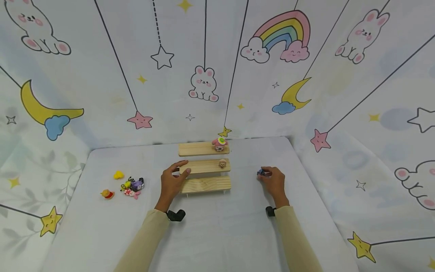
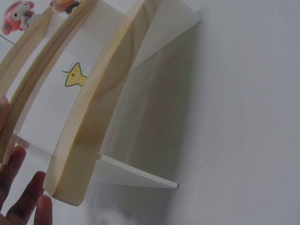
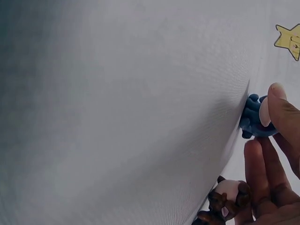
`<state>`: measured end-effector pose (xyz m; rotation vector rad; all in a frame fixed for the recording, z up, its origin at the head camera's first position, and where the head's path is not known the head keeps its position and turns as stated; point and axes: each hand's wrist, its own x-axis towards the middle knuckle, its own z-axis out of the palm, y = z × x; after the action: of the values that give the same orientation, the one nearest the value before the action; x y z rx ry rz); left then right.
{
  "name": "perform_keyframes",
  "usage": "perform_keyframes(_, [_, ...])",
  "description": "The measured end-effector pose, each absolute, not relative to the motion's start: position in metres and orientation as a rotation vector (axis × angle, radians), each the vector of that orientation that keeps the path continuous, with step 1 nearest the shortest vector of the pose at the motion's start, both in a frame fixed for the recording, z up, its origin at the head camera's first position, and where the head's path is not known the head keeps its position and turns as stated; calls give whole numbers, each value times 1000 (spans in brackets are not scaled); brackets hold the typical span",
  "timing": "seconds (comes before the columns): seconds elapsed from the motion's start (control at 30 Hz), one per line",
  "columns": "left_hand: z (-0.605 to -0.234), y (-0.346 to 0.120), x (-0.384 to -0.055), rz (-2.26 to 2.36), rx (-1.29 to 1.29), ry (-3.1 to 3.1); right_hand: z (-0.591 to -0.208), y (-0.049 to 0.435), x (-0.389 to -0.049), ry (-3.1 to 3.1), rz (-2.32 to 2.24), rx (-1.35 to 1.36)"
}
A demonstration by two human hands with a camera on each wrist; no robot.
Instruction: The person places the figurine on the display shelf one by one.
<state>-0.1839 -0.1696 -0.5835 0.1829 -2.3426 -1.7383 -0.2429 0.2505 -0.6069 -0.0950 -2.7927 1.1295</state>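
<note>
A three-step wooden display shelf (image 1: 205,185) with white supports stands in the middle of the table. My left hand (image 1: 172,184) holds the left end of its middle plank between thumb and fingers. A pink-hooded figurine (image 1: 219,145) sits on the top plank's right part, and a small tan figurine (image 1: 222,163) on the middle plank's right end. Right of the shelf, my right hand (image 1: 274,182) pinches a small blue figurine (image 3: 255,117) close to the tabletop. A brown figurine (image 3: 227,197) with a pale face shows beside that hand's lower fingers; whether they touch it, I cannot tell.
On the table's left lie a yellow piece (image 1: 118,174), a red-and-yellow figurine (image 1: 107,194) and a cluster of several colourful figurines (image 1: 133,185). A patterned cloth backdrop (image 1: 183,124) rises behind the white-covered table (image 1: 221,230).
</note>
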Motion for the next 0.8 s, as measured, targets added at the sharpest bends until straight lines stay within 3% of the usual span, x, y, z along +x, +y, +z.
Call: perform_keyframes(0.8, [-583,-169,-184,-1735,187,-2350,-605,247,-239,-2732,1216,-125])
